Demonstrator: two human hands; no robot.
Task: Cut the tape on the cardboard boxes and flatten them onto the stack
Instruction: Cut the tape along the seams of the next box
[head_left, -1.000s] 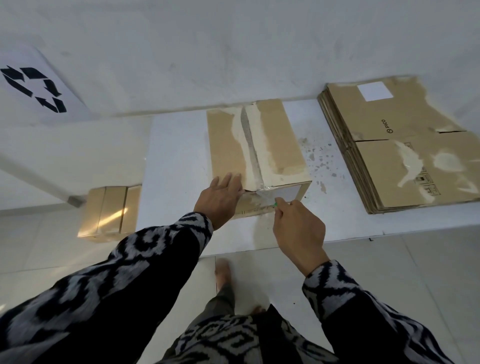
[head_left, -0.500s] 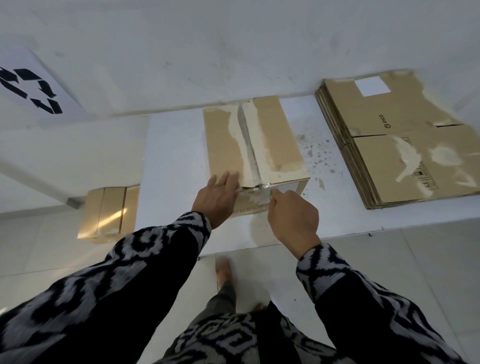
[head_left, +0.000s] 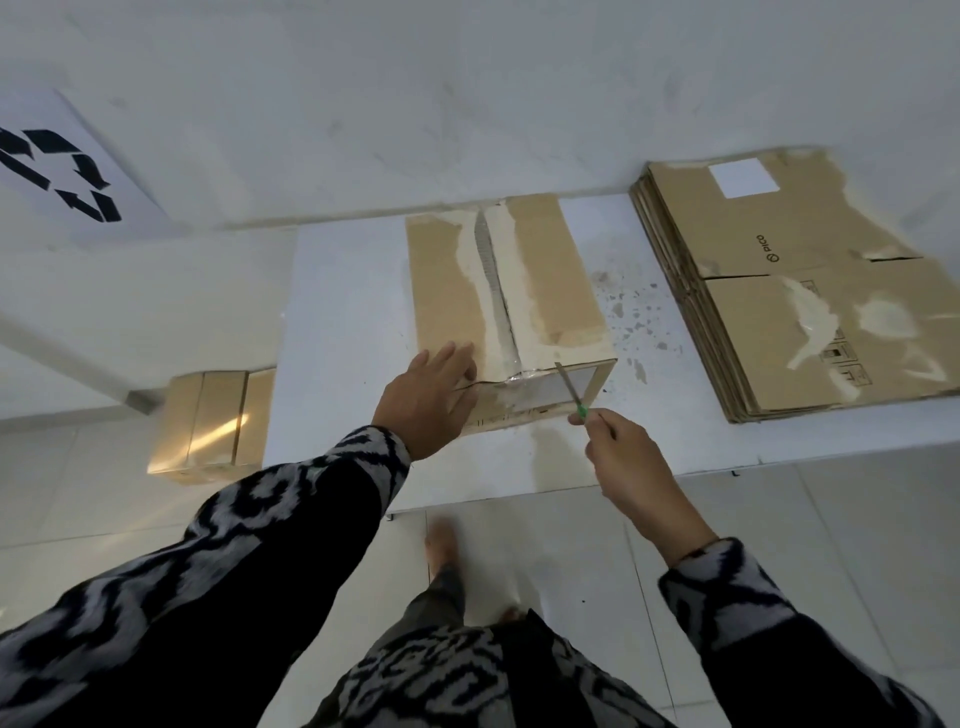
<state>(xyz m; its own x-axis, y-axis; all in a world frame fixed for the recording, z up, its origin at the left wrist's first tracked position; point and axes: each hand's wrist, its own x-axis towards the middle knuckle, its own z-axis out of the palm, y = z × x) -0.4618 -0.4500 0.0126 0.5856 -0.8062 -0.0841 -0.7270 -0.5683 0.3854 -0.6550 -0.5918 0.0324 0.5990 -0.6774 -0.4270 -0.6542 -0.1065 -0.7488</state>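
Recycling sign (head_left: 57, 171) cut by left edge; stack (head_left: 810, 291) cut at right.

You face a white wall (head_left: 467, 93) carrying a recycling sign (head_left: 57, 171) up left. A low white table (head_left: 343, 312) stands on the pale tiled floor (head_left: 779, 545).

1. A box (head_left: 506, 291) sits on the counter (head_left: 343, 332), near its middle.
2. A stack of flat boxes (head_left: 789, 306) lies on the counter to the right of the box, apart from it.
3. The wall (head_left: 467, 93) is behind the counter.
4. A sign (head_left: 57, 171) is on the wall, far to the left.
5. Another box (head_left: 213, 423) sits on the floor (head_left: 93, 499), just left of the counter.
6. The left hand (head_left: 423, 397) rests on the near left corner of the box on the counter.
7. The right hand (head_left: 631, 457) is in front of the box, to the right, and holds a cutter (head_left: 570, 389) that points at the near end of the box.
8. The person's foot (head_left: 441, 545) is on the floor in front of the counter.
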